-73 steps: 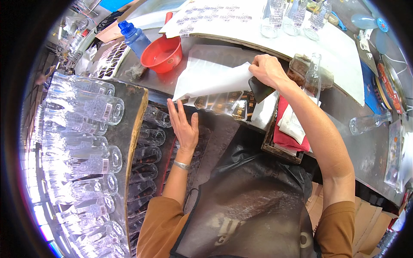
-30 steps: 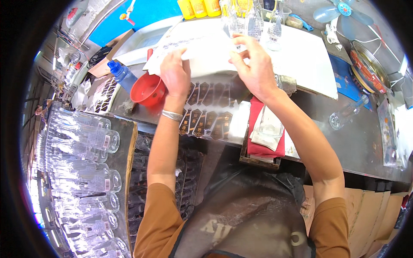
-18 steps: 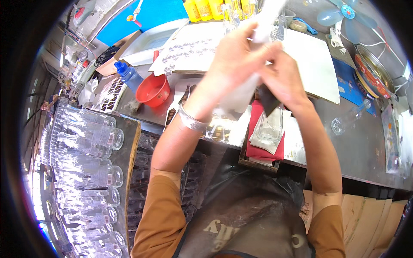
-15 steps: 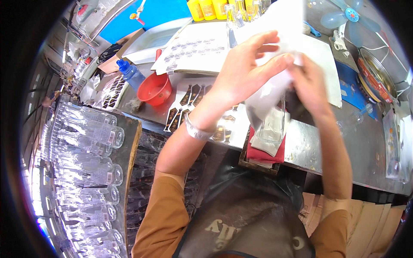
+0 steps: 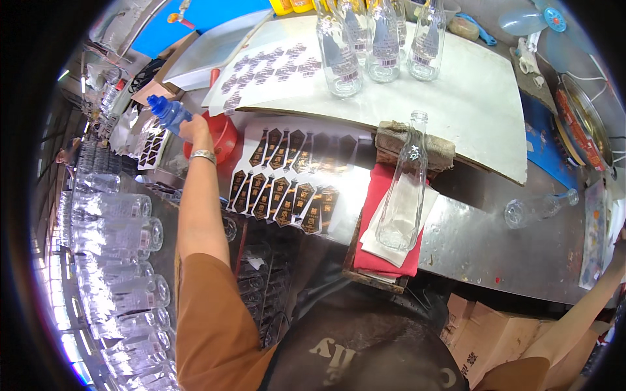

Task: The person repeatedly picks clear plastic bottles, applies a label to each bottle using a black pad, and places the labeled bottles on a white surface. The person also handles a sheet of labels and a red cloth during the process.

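My left hand (image 5: 197, 130) is closed around a blue plastic bottle (image 5: 171, 115) with a darker blue cap, held above the bench beside a red plastic dipper (image 5: 226, 140). Far off to the right, my right hand (image 5: 621, 242) is cut off by the picture's rim, so its fingers are hidden. In front of me a clear glass bottle (image 5: 403, 202) lies on a white cloth (image 5: 374, 238) spread over a red cloth (image 5: 376, 262). To its left is a sheet of dark, gold-printed decals (image 5: 285, 171).
Several printed glass bottles (image 5: 383, 49) stand on a white board (image 5: 469, 91) behind. Another glass bottle (image 5: 538, 208) lies at the right, near a fan (image 5: 554, 19). A rolled, stained cloth (image 5: 417, 144) sits by the board's edge. Many glass bottles (image 5: 117, 238) are stacked at the left.
My hands were together over the glass bottle with a white sheet, which is gone from them. The left has moved left onto the blue bottle; the right has swung far right.
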A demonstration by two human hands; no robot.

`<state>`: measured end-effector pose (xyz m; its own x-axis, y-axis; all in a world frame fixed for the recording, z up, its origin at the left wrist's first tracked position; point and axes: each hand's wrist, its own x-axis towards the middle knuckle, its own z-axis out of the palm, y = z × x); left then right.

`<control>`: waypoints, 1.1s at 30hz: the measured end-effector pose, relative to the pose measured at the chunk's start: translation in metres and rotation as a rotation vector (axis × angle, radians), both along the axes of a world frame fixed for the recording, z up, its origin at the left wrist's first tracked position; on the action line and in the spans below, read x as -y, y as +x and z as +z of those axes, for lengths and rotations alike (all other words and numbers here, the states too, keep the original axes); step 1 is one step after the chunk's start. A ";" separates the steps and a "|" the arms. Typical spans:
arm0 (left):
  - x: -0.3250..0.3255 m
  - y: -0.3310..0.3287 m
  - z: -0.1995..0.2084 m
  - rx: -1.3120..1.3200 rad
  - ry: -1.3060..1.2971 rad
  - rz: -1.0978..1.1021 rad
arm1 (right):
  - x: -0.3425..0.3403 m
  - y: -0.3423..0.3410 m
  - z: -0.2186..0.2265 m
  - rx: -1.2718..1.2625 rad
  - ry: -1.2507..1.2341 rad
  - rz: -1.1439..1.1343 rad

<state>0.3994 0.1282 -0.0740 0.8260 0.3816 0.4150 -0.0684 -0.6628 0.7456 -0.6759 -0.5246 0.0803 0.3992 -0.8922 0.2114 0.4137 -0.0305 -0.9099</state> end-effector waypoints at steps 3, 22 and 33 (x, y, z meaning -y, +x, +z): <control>-0.097 0.062 0.008 -0.224 0.114 0.016 | -0.032 0.057 -0.045 -0.199 -0.037 -0.111; 0.048 0.037 -0.097 -0.303 -0.843 -0.871 | -0.341 0.268 -0.012 -0.087 0.147 -0.429; 0.103 -0.237 -0.004 -0.576 -0.921 -0.965 | -0.356 0.218 -0.035 -0.252 0.141 -0.444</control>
<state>0.1627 0.0255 -0.0776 0.8745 -0.4653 -0.1366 0.2479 0.1868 0.9506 -0.4576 -0.1690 0.0448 -0.0009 -0.9997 0.0236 0.1564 -0.0235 -0.9874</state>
